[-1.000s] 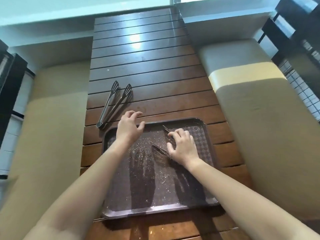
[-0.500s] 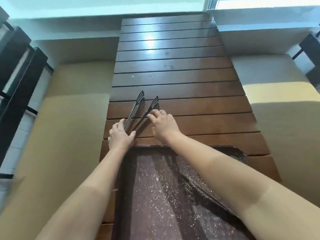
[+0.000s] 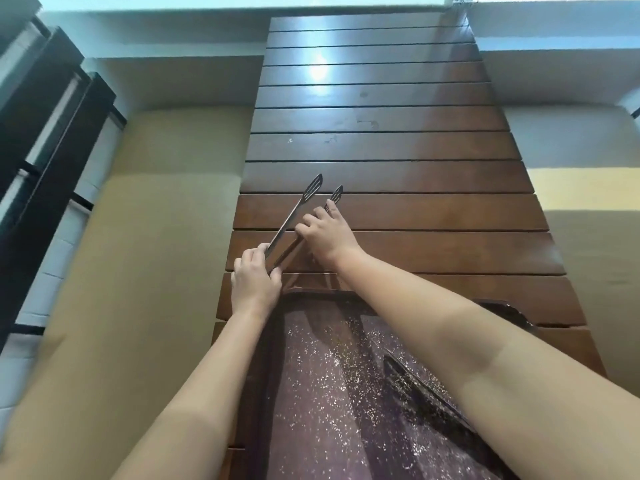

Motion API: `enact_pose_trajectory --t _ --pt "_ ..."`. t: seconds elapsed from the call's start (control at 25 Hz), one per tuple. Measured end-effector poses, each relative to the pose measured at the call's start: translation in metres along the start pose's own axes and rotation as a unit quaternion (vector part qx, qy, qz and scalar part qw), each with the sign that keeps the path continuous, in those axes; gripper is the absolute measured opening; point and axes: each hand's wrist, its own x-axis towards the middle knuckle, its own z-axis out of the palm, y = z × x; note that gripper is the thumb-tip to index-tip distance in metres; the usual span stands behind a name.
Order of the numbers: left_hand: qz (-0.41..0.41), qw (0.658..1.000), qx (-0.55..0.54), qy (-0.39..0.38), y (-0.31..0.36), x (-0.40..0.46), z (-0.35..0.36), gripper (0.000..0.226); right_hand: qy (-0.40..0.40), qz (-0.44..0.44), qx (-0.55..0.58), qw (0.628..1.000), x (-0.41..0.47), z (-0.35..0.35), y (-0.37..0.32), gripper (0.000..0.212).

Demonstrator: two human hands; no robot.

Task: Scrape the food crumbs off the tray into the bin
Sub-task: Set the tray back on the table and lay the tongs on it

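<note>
Item one: tray [image 3: 277, 393], one count. I see it lying flat on the slatted wooden counter [image 3: 381, 150], nearest me, its far rim just behind both of my wrists. It is dark brown-purple with a raised edge and a textured floor, sprinkled all over with pale crumbs [image 3: 332, 372], too many to count. My forearms cross above it and hide part of its right side.

Item two: tongs [image 3: 294, 213], one pair, metal, with two slotted tips. They lie beyond the tray's far rim, angled away to the right, tips spread apart.

Item three: left hand [image 3: 254, 282], one. It sits just past the tray's far-left corner, its fingers [image 3: 247, 263] curled and clamped around the hinge end of the tongs.

Item four: right hand [image 3: 330, 233], one. It is further from the tray, palm down over the right arm of the tongs, fingers resting on it; I cannot tell whether they grip it.

Item five: a dark flat thing [image 3: 426, 389] lying on the tray's right half, partly hidden under my right forearm.
</note>
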Motion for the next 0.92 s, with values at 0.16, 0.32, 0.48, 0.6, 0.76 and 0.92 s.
enact_pose_trajectory --t 0.16,0.32,0.48,0.6,0.76,0.92 --pt "-0.028 0.997 -0.057 0.034 0.008 -0.053 -0.021 0.049 0.102 -0.067 -0.05 0.991 -0.035 -0.012 -0.011 0.014" --pt "-0.057 0.996 -0.068 0.016 0.013 -0.128 -0.024 0.048 0.072 -0.083 -0.013 0.994 -0.098 -0.001 -0.031 0.041" --pt "-0.086 0.994 -0.071 -0.012 0.015 -0.208 -0.024 0.047 0.067 -0.107 0.002 0.992 -0.169 0.005 -0.055 0.019" --pt "-0.084 0.993 -0.075 -0.016 0.012 -0.252 -0.016 0.047 0.008 -0.102 0.022 0.995 -0.204 0.014 -0.069 0.034" --pt "-0.075 0.995 -0.045 -0.037 -0.001 -0.277 -0.004 0.046 -0.007 -0.092 -0.01 0.996 -0.235 0.026 -0.081 0.015" --pt "-0.05 0.998 -0.016 -0.03 -0.011 -0.285 -0.004 0.046 -0.006 -0.1 -0.011 0.995 -0.247 0.034 -0.089 0.028"
